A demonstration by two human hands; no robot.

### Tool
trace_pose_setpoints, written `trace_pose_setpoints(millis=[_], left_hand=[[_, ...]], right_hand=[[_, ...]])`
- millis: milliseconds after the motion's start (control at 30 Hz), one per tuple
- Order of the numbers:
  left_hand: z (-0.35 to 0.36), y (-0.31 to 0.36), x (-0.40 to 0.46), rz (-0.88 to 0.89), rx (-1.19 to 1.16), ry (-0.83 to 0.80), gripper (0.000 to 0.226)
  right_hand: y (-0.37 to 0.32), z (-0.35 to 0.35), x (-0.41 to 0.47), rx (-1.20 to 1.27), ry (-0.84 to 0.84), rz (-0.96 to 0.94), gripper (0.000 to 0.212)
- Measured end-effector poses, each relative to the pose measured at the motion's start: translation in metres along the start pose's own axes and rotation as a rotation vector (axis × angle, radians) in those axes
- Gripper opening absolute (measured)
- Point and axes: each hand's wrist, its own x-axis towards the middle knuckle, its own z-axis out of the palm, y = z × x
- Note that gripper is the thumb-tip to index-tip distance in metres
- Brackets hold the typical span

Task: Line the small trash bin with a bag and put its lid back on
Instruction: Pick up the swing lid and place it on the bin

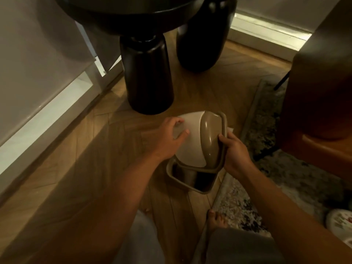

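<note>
The left hand [171, 136] lay spread on the pale dome of the lid [198, 141], fingers splayed and curled lightly over its far-left edge, steadying rather than clasping it. The lid sat tilted between both hands, raised above the open trash bin [190, 180], its brown rim overlapping the bin's far edge. The bin stood on the wooden floor [95, 159] just below the hands; whether a bag lined its dark inside could not be told. The right hand [235, 151] was closed around the lid's brown rim at the near-right side, thumb on top. Beyond it lay a speckled rug [270, 126]. Ahead of both hands stood a dark table leg [148, 73].
</note>
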Motion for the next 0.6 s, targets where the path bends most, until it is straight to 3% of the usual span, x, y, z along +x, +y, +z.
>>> trace_pose_setpoints(millis=[133, 267, 433, 600], left_hand=[[0.012, -0.002, 0.004, -0.022, 0.02, -0.016, 0.045], [0.021, -0.01, 0.011, -0.18, -0.018, -0.036, 0.061], [0.03, -0.039, 0.016, -0.515, -0.066, -0.223, 0.092], [0.034, -0.059, 0.015, -0.606, -0.049, -0.363, 0.117]], right_hand=[[0.001, -0.014, 0.005, 0.006, 0.011, 0.022, 0.032], [0.007, -0.026, 0.011, 0.068, 0.02, 0.085, 0.032], [0.023, -0.033, 0.028, 0.112, 0.127, 0.193, 0.034], [0.043, -0.04, 0.037, 0.061, 0.13, 0.172, 0.026]])
